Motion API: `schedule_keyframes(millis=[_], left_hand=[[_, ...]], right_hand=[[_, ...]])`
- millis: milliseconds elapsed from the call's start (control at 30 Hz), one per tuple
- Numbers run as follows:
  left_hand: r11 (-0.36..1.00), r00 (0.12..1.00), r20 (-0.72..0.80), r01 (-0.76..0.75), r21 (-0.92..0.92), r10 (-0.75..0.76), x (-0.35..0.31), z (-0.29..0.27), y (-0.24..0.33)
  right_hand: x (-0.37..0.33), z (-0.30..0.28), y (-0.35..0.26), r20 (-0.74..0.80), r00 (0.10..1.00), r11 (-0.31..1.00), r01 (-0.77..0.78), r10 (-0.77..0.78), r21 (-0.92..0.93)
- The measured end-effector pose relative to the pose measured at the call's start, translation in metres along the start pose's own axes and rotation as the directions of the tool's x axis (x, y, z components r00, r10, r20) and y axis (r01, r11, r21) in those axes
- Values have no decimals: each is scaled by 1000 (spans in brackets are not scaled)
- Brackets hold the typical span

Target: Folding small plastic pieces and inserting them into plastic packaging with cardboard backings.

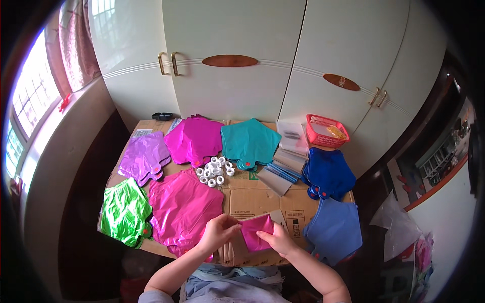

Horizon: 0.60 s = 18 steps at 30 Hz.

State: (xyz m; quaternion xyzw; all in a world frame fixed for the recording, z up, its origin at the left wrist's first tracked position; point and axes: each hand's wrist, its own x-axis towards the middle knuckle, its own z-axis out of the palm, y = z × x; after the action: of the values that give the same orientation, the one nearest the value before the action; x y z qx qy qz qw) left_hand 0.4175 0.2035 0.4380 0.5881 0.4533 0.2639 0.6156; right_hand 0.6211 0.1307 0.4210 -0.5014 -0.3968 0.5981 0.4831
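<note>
Work surface: flattened cardboard [247, 197] across the middle of the frame. Largest item on it, a pink foil stack [184, 209] left of centre, crinkled and glossy, close to the colour of the piece I am handling.

Hands, lower centre. Left hand [220, 234]: fingertips bunched, apparently pinching the upper left edge of the piece. Right hand [281, 241]: thumb pressed on its face near the right edge; the fingers behind are mostly hidden, so I cannot tell how they are spread.

Step in hand, as I judge it: managing a folded piece against a pale sheet [279, 217], which shows behind its upper right corner. Cannot tell whether the two are joined or merely overlap. Next move probably calls for keeping the right thumb firm while the left fingertips square the edge, with light pressure, since thin foil could slip or spring open.

Specimen: the folded pink foil [256, 236], between my hands at lower centre. Roughly four-sided, bright magenta, smooth sheen with soft creases, slightly tilted.

Smallest noted: white rolls [220, 180], loosely heaped above centre, well apart from my hands.
</note>
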Motion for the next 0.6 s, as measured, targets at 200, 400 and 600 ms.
schedule_keyframes(millis=[200, 400, 600], left_hand=[[997, 996, 79, -33, -64, 39, 9, 1, -2], [998, 993, 118, -20, -68, 28, 7, 0, 8], [956, 969, 247, 95, -279, -24, 18, -4, 2]], right_hand=[[-6, -2, -1, -13, 999, 999, 45, -45, -5], [-9, 1, -3, -9, 996, 996, 90, -91, -16], [-10, 2, -2, -18, 993, 991, 121, -120, 61]])
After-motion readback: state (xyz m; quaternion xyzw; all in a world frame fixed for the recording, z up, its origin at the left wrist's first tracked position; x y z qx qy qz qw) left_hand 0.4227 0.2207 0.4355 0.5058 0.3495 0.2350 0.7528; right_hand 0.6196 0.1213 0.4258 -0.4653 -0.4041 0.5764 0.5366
